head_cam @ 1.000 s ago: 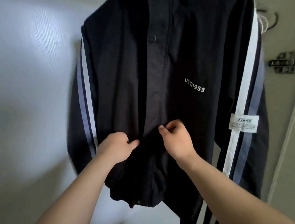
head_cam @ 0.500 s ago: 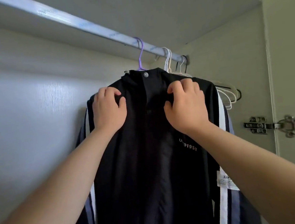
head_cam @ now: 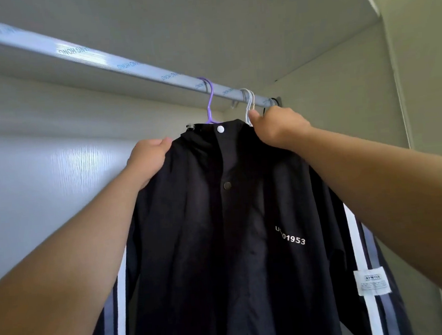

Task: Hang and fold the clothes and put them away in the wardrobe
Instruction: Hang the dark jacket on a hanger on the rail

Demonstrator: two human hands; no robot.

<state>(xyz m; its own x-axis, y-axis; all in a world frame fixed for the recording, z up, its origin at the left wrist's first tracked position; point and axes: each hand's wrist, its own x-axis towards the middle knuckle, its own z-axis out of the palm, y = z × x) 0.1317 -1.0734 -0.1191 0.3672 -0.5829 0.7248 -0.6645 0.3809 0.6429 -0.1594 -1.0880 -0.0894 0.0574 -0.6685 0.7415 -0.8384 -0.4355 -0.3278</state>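
A black jacket (head_cam: pixel 221 246) with white and grey sleeve stripes hangs on a purple hanger (head_cam: pixel 210 102) from the wardrobe rail (head_cam: pixel 127 66). My left hand (head_cam: pixel 149 159) grips the jacket's left shoulder. My right hand (head_cam: pixel 277 128) is closed at the jacket's right shoulder, right under the hooks of the white hangers (head_cam: pixel 249 101). Whether it holds the jacket fabric or a white hanger is hidden by the fingers.
The rail runs from upper left to the wardrobe's right side wall (head_cam: pixel 342 105). The white back panel (head_cam: pixel 44 181) is behind the jacket. A dark hanger hook (head_cam: pixel 275 102) sits at the rail's far right end.
My hands went from the jacket's lower front up to its chest, then out to the shoulders. My right hand now reaches up by the white hangers. The view tilted upward.
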